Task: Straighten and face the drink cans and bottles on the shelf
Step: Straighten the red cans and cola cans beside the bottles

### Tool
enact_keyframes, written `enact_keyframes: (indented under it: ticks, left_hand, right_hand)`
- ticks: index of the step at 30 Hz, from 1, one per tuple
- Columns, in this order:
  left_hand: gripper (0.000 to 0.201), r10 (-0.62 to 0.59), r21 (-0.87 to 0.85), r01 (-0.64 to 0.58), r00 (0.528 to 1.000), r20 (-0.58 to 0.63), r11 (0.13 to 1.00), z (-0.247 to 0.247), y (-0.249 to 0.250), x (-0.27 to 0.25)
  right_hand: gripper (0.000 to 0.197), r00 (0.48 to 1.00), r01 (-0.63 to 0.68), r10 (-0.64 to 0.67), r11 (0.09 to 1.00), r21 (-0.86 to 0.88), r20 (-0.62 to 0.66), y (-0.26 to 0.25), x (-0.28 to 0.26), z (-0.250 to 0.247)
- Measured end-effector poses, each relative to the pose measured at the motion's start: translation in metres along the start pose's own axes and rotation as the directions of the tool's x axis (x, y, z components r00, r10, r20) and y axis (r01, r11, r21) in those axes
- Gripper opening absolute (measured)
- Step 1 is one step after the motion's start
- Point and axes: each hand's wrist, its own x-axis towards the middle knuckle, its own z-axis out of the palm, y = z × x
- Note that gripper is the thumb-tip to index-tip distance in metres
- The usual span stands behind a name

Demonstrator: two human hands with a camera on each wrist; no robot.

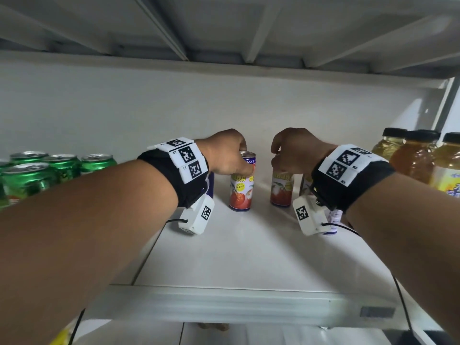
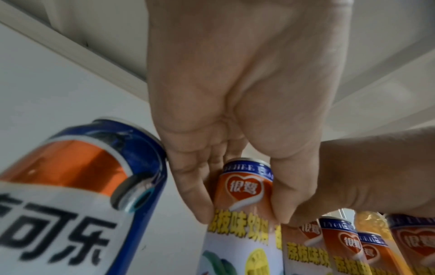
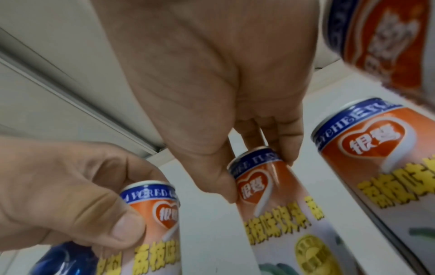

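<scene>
Two slim orange-and-white lychee drink cans stand upright mid-shelf. My left hand [image 1: 242, 158] grips the top of the left can [image 1: 239, 192] from above; in the left wrist view the thumb and fingers [image 2: 200, 204] pinch its upper rim, heart logo facing the camera. My right hand [image 1: 278, 160] grips the top of the right can [image 1: 281, 191] the same way, its fingers [image 3: 289, 148] curled round the rim of that can [image 3: 270, 195]. Two more lychee cans [image 1: 306, 185] stand behind my right wrist, partly hidden.
A blue cola can [image 2: 94, 186] stands just left of my left hand. Several green cans [image 1: 62, 168] fill the far left and amber tea bottles [image 1: 413, 160] the far right. The upper shelf's underside [image 1: 224, 33] hangs low overhead. The white shelf's front lip [image 1: 224, 305] lies near me.
</scene>
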Motion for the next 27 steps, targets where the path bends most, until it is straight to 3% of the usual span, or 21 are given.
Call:
enact_keyframes:
  ticks: [4, 8, 13, 18, 22, 25, 27]
  left_hand:
    - [0.054, -0.019, 0.072, 0.02, 1.0, -0.022, 0.997, -0.003, 0.0, -0.006]
    - [0.064, 0.111, 0.032, -0.108, 0.987, -0.119, 0.994, -0.016, 0.012, -0.015]
    - [0.061, 0.189, -0.216, -0.198, 0.98, -0.062, 0.956, -0.017, 0.022, -0.027]
    - [0.031, 0.223, -0.535, -0.188, 0.975, 0.0, 0.824, -0.005, 0.032, -0.036]
    - [0.03, 0.166, -0.613, -0.196, 0.98, -0.105, 0.765, -0.005, 0.038, -0.037]
    - [0.031, 0.157, -0.57, -0.223, 0.974, -0.163, 0.791, -0.004, 0.038, -0.036]
    - [0.032, 0.149, -0.532, -0.224, 0.972, -0.181, 0.817, -0.002, 0.038, -0.036]
  right_hand:
    - [0.026, 0.999, 0.0, 0.005, 0.995, 0.105, -0.046, -0.001, -0.006, -0.007]
    - [0.021, 0.995, -0.015, 0.034, 0.98, 0.196, -0.093, -0.006, -0.014, -0.025]
    - [0.027, 0.983, 0.044, 0.023, 0.934, 0.355, -0.183, -0.008, -0.03, -0.055]
    - [0.029, 0.969, 0.116, 0.039, 0.803, 0.585, -0.244, -0.008, -0.05, -0.07]
    - [0.039, 0.918, 0.143, 0.168, 0.705, 0.694, -0.359, -0.016, -0.059, -0.056]
    - [0.054, 0.921, 0.048, 0.264, 0.652, 0.757, -0.286, -0.022, -0.062, -0.044]
    - [0.049, 0.935, -0.007, 0.281, 0.625, 0.78, -0.216, -0.025, -0.063, -0.036]
